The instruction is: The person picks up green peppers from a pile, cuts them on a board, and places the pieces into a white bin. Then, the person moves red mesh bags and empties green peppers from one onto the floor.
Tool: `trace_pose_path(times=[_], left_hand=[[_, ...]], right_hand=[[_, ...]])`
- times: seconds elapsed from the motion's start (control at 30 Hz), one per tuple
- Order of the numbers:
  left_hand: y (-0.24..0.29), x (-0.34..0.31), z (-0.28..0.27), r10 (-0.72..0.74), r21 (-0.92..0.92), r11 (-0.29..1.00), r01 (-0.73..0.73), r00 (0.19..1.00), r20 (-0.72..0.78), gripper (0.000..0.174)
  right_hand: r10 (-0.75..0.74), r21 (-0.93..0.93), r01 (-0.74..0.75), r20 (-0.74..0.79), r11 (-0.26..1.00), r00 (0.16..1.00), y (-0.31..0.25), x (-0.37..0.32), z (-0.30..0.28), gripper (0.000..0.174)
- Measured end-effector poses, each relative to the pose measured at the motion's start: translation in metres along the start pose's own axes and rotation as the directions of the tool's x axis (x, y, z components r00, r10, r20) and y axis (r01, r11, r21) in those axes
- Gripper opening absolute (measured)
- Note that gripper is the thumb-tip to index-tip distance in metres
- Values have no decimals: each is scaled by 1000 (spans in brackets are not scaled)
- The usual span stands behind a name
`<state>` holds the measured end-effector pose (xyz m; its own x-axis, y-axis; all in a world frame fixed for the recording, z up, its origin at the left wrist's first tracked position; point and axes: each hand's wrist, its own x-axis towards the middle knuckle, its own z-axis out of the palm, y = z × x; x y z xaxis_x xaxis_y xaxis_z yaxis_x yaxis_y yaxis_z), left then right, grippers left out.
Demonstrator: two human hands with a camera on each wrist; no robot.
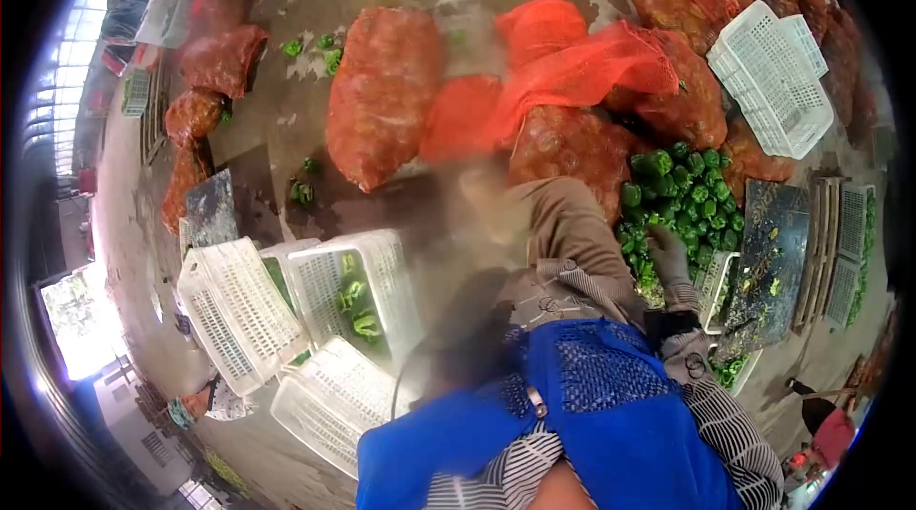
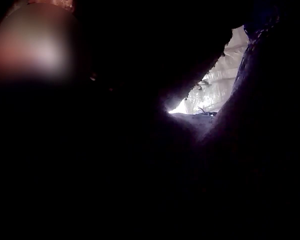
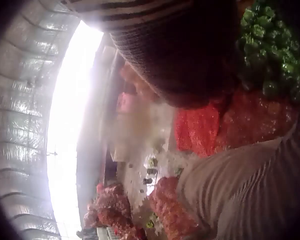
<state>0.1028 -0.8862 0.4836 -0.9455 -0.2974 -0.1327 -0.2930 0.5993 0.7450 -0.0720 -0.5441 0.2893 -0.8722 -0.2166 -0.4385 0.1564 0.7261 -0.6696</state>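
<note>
In a grey glove, my right hand (image 1: 667, 257) reaches to the near edge of a heap of green bell peppers (image 1: 682, 190). Its fingertips overlap the peppers; whether they grip one I cannot tell. The right wrist view shows the dark glove and cuff (image 3: 175, 55) with the fingers hidden, and the pepper heap (image 3: 272, 50) at upper right. My left forearm is a dark blurred shape (image 1: 458, 319) beside my lap, and its hand is lost in the blur. Almost everything in the left wrist view is dark.
White plastic crates (image 1: 243, 314) stand at left, one crate (image 1: 382, 267) with a few peppers inside. Full red mesh sacks (image 1: 386, 95) lie ahead, beside loose red netting (image 1: 572, 71). A dark board (image 1: 768, 252) and a pallet (image 1: 819, 243) are at right.
</note>
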Motion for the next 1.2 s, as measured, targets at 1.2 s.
trace_pose_path(times=[1.2], left_hand=[[-216, 506, -129, 129, -29, 990, -135, 827, 548, 40]], right_hand=[[551, 35, -575, 244, 817, 798, -201, 245, 188, 37]])
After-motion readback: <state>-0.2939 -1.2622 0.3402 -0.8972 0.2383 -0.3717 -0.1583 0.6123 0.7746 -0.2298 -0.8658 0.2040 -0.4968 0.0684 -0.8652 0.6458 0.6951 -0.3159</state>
